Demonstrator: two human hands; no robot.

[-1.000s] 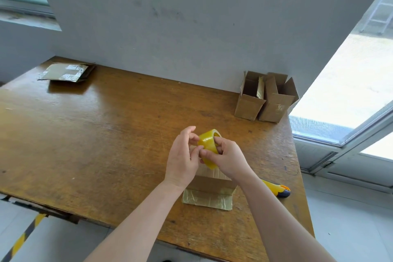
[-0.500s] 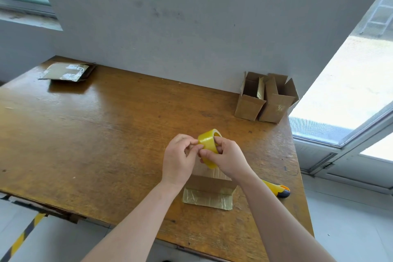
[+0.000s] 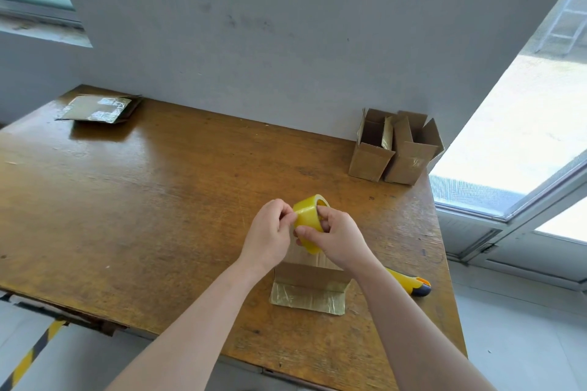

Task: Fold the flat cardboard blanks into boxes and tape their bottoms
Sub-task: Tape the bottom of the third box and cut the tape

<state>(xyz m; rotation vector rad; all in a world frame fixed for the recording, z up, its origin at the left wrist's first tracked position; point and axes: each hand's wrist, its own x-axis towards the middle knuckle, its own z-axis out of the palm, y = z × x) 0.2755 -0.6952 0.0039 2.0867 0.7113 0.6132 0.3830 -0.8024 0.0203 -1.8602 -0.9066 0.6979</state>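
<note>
A yellow roll of tape (image 3: 307,218) is held above a small cardboard box (image 3: 309,274) that stands near the table's front right. My right hand (image 3: 338,240) grips the roll, with a finger through its core. My left hand (image 3: 270,233) pinches at the roll's outer face with curled fingers; whether it has the tape's end I cannot tell. The box's near flap (image 3: 307,297), shiny with old tape, lies flat on the table. My hands hide the box's top.
Two folded open boxes (image 3: 394,149) stand against the wall at the back right. A stack of flat blanks (image 3: 98,108) lies at the far left corner. A yellow-and-black utility knife (image 3: 413,284) lies right of the box. The table's right edge (image 3: 444,263) is close.
My left hand's fingers, spread a second ago, have curled in against the roll. The roll and my right hand have stayed in place.
</note>
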